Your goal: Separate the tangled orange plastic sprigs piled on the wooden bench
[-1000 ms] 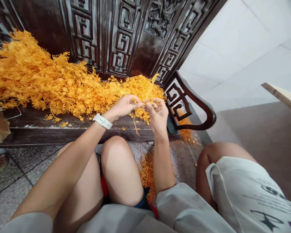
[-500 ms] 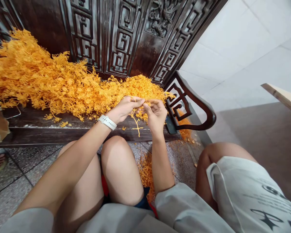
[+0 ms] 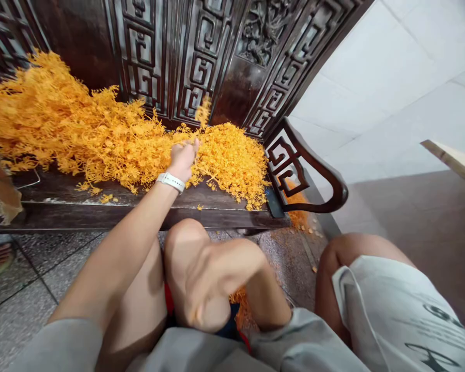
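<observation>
On the dark wooden bench, my left hand (image 3: 183, 158), wearing a pale watch, is closed in a pinch. A feathery yellow plastic sprig (image 3: 203, 112) stands up from its fingertips, slightly blurred. Around that hand spreads a long heap of yellow plastic sprigs (image 3: 112, 134), with a denser pile of small yellow pieces (image 3: 232, 160) to its right. My right hand (image 3: 215, 276) hangs low over my knee, smeared by motion. A small orange patch shows near its fingertips, too blurred to make out.
The carved bench back (image 3: 240, 93) rises behind the heap, and a curved armrest (image 3: 333, 191) closes the right end. Torn cardboard (image 3: 2, 186) sits at the left. Orange stems (image 3: 244, 310) lie on the floor below my legs. Another person's knee (image 3: 356, 248) is close on my right.
My hands were together over the bench, working a yellow sprig. They have parted: the left has moved left and up to the heap, the right has dropped toward my lap.
</observation>
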A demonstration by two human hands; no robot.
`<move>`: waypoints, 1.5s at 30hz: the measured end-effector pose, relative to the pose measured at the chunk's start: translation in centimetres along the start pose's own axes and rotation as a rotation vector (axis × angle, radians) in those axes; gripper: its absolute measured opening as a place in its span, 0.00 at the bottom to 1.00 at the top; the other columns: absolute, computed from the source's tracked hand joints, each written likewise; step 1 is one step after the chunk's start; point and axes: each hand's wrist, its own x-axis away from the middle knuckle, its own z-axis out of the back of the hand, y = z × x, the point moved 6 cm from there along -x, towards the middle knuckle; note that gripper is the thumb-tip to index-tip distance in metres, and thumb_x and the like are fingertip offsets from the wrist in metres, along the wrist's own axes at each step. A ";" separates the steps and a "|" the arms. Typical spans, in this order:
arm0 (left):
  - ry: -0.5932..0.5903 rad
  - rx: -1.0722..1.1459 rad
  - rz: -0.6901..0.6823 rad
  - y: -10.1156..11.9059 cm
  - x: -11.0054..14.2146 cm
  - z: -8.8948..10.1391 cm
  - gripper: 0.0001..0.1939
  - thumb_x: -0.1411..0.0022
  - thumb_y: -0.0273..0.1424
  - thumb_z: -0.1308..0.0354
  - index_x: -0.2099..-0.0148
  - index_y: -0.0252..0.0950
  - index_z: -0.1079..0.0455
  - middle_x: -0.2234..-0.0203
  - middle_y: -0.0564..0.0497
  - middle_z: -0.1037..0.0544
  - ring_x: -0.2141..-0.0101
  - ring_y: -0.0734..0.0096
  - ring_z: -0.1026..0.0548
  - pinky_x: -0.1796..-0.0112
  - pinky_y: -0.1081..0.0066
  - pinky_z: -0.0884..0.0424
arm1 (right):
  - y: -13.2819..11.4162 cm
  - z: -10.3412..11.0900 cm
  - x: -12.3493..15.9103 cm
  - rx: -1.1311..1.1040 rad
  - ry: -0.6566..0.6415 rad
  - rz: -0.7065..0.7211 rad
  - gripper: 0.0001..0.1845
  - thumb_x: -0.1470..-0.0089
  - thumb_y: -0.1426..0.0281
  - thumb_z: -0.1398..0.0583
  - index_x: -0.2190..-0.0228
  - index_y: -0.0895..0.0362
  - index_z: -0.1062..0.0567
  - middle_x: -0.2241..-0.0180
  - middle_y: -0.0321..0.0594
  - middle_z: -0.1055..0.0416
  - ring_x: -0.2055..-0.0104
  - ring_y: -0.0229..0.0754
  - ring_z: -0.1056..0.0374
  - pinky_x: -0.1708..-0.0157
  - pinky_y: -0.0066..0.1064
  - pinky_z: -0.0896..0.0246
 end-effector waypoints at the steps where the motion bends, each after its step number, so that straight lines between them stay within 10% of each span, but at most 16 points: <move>1: -0.002 0.014 -0.031 0.7 -0.6 0.3 0.10 0.34 0.23 0.38 0.70 0.34 0.28 0.67 0.50 0.22 0.78 0.80 0.35 0.77 0.75 0.40 | -0.2 -1.0 -0.2 -0.108 -0.098 0.018 0.11 0.32 0.63 0.38 0.60 0.55 0.17 0.62 0.48 0.16 0.59 0.44 0.18 0.56 0.30 0.26; 5: -0.047 -0.002 -0.131 2.5 -0.9 0.6 0.03 0.34 0.28 0.36 0.63 0.34 0.25 0.66 0.48 0.19 0.79 0.78 0.30 0.76 0.74 0.35 | -0.2 6.8 4.3 -0.331 0.858 0.349 0.15 0.39 0.53 0.33 0.61 0.50 0.18 0.65 0.41 0.17 0.70 0.37 0.25 0.71 0.25 0.30; 9: -0.115 -0.162 -0.436 3.6 0.9 -0.8 0.06 0.37 0.31 0.34 0.62 0.33 0.21 0.69 0.48 0.17 0.79 0.77 0.31 0.76 0.74 0.36 | 1.1 11.2 8.9 -0.481 1.405 0.384 0.18 0.31 0.55 0.42 0.54 0.55 0.21 0.67 0.36 0.20 0.76 0.32 0.36 0.77 0.22 0.37; 18: -0.394 -0.610 -0.853 3.4 5.7 -3.3 0.11 0.30 0.30 0.41 0.55 0.36 0.17 0.59 0.44 0.16 0.58 0.62 0.20 0.52 0.64 0.27 | 0.9 13.6 8.6 -0.035 1.680 0.086 0.24 0.42 0.47 0.33 0.66 0.54 0.30 0.78 0.29 0.29 0.83 0.31 0.38 0.84 0.22 0.46; 23: -0.467 -0.704 -0.883 4.5 5.1 -2.7 0.15 0.32 0.22 0.46 0.59 0.38 0.18 0.64 0.47 0.19 0.59 0.63 0.22 0.52 0.64 0.27 | 0.6 11.5 5.6 -0.120 1.252 0.025 0.29 0.37 0.52 0.34 0.81 0.56 0.33 0.87 0.26 0.42 0.86 0.28 0.51 0.83 0.21 0.51; 28: -0.201 -0.668 -0.769 6.2 1.5 0.0 0.12 0.32 0.22 0.43 0.64 0.38 0.20 0.68 0.49 0.19 0.61 0.63 0.22 0.53 0.65 0.27 | 0.0 -1.8 -2.1 -0.114 -0.225 -0.034 0.09 0.37 0.63 0.31 0.66 0.56 0.15 0.63 0.43 0.15 0.62 0.38 0.18 0.63 0.20 0.28; 29: -0.178 -0.667 -0.741 6.2 0.9 0.5 0.11 0.32 0.23 0.42 0.64 0.38 0.20 0.68 0.49 0.18 0.61 0.63 0.22 0.53 0.65 0.27 | -0.4 -3.2 -2.3 -0.075 -0.356 0.022 0.10 0.38 0.62 0.31 0.67 0.55 0.15 0.63 0.43 0.15 0.60 0.38 0.17 0.61 0.18 0.28; 31: -0.171 -0.662 -0.712 6.1 0.1 1.0 0.10 0.31 0.25 0.41 0.63 0.38 0.19 0.66 0.48 0.17 0.60 0.63 0.21 0.52 0.65 0.27 | -1.1 -1.3 -2.4 0.182 -0.049 0.159 0.16 0.40 0.55 0.31 0.72 0.54 0.16 0.72 0.38 0.18 0.67 0.33 0.19 0.66 0.14 0.31; 34: -0.172 -0.643 -0.728 6.0 -0.1 1.3 0.08 0.31 0.27 0.40 0.61 0.37 0.19 0.62 0.47 0.15 0.57 0.62 0.20 0.50 0.65 0.27 | -2.6 6.3 1.7 0.630 0.868 0.256 0.30 0.31 0.49 0.43 0.76 0.55 0.20 0.83 0.29 0.33 0.77 0.32 0.34 0.76 0.16 0.37; 36: -0.150 -0.628 -0.719 5.9 -0.1 1.5 0.07 0.31 0.28 0.40 0.59 0.37 0.19 0.62 0.46 0.15 0.58 0.63 0.20 0.51 0.66 0.27 | -2.0 10.1 5.1 0.517 1.240 0.264 0.33 0.25 0.53 0.53 0.73 0.56 0.23 0.84 0.27 0.43 0.78 0.34 0.46 0.80 0.20 0.41; 41: -0.184 -0.636 -0.718 6.1 0.3 1.4 0.08 0.30 0.29 0.40 0.58 0.36 0.19 0.61 0.46 0.15 0.58 0.62 0.20 0.49 0.64 0.27 | 3.7 12.2 7.1 -0.499 1.467 0.265 0.11 0.38 0.61 0.39 0.67 0.56 0.26 0.78 0.27 0.49 0.78 0.33 0.56 0.81 0.22 0.52; 45: -0.243 -0.678 -0.766 6.3 0.7 1.2 0.09 0.31 0.28 0.40 0.62 0.38 0.19 0.60 0.46 0.15 0.55 0.61 0.20 0.48 0.63 0.27 | 4.4 11.8 8.0 -0.395 1.605 0.168 0.18 0.40 0.54 0.35 0.61 0.55 0.27 0.77 0.29 0.38 0.79 0.32 0.48 0.80 0.25 0.51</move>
